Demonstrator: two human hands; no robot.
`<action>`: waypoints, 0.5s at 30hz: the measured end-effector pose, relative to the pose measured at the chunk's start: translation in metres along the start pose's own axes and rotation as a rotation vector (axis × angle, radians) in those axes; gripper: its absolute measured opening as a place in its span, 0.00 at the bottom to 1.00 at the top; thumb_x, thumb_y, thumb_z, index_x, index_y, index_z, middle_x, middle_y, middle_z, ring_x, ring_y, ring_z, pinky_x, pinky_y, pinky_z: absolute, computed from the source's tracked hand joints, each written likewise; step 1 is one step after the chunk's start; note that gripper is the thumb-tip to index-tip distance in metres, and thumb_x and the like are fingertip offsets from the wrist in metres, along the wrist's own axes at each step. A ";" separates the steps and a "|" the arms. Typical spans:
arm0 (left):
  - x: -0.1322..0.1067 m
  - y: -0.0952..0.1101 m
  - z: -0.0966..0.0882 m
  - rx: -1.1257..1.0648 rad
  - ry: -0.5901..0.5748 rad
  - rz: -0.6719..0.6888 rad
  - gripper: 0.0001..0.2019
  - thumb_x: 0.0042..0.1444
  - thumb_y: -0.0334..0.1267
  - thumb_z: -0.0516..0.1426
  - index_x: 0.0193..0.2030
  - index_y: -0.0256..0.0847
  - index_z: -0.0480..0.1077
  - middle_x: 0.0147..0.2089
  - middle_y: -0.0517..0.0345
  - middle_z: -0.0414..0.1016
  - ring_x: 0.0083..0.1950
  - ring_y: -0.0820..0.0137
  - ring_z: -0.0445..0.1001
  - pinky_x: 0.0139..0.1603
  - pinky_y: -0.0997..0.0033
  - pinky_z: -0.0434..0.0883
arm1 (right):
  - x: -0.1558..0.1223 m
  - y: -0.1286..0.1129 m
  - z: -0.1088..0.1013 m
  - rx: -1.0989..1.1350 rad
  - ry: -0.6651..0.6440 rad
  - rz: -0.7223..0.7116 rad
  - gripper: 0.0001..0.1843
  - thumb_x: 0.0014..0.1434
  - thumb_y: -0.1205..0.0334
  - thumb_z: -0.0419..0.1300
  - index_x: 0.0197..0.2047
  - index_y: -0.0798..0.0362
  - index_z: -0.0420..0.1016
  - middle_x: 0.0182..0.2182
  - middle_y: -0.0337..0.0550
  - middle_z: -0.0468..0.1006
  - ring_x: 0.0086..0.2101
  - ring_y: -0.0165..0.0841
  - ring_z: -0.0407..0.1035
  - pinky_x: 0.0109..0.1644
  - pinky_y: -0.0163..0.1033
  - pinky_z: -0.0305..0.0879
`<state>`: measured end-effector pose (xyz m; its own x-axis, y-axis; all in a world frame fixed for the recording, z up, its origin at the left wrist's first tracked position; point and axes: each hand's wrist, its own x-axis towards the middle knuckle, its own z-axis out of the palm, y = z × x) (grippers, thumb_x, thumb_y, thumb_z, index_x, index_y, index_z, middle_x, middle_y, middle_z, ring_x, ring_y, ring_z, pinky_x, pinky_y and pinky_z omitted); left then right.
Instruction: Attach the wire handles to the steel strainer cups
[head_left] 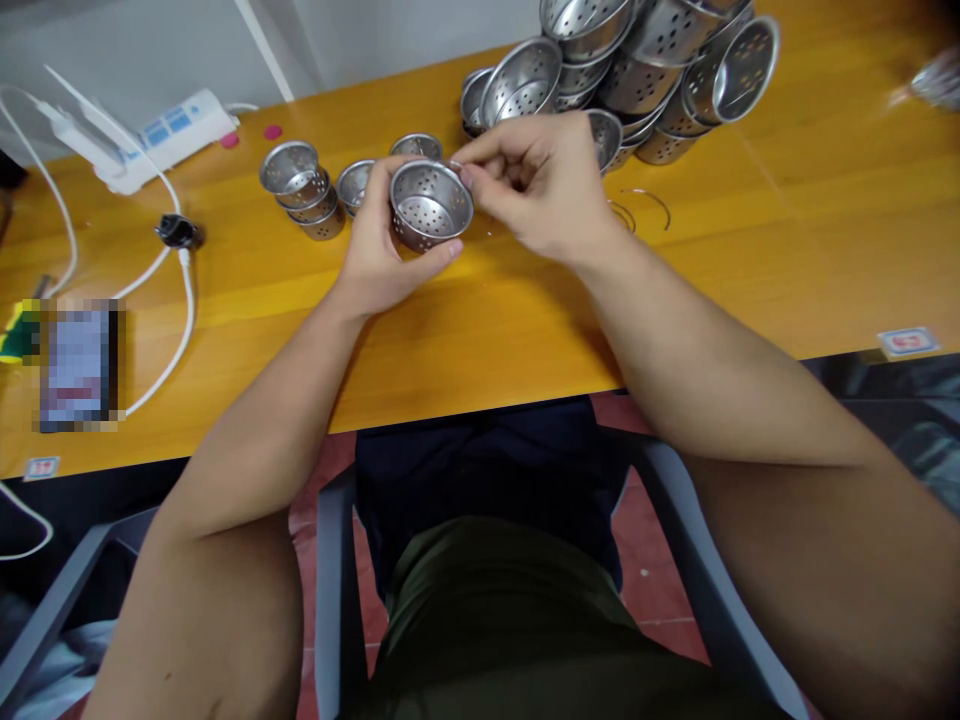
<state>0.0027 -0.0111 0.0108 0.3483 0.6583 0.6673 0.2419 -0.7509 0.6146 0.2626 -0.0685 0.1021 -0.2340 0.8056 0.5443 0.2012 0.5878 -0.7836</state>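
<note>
– What's the perforated cup (429,207) made of?
– Metal, smooth and shiny, like the stacked cups (646,82).
– And the worktop (465,335)?
– Wood-grained, with a glossy, varnished-looking surface.
– The power strip (174,132)?
– Smooth plastic, by its look.
– The chair arm (336,590)?
– Matt plastic. The shirt (510,590) is matt too, but soft cloth.

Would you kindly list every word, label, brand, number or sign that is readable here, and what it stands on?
No text can be read with certainty.
Right sticker, at the table edge: red marks, too blurred.
Left sticker, same edge: too small.
Phone: screen pixelated, unreadable.
Power strip: blue patches, no legible lettering.
Perforated metal cup in the left hand: no lettering visible.
</note>
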 end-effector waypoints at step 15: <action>0.000 0.003 0.002 -0.058 -0.015 0.038 0.46 0.61 0.63 0.85 0.78 0.65 0.70 0.75 0.46 0.79 0.77 0.31 0.80 0.82 0.24 0.80 | -0.002 -0.010 -0.002 -0.299 -0.064 0.103 0.09 0.76 0.59 0.71 0.52 0.44 0.95 0.40 0.43 0.86 0.37 0.42 0.71 0.45 0.47 0.67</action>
<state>0.0051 -0.0136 0.0120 0.3701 0.6281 0.6844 0.1759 -0.7708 0.6123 0.2630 -0.0757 0.1096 -0.2556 0.8613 0.4392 0.4950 0.5068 -0.7057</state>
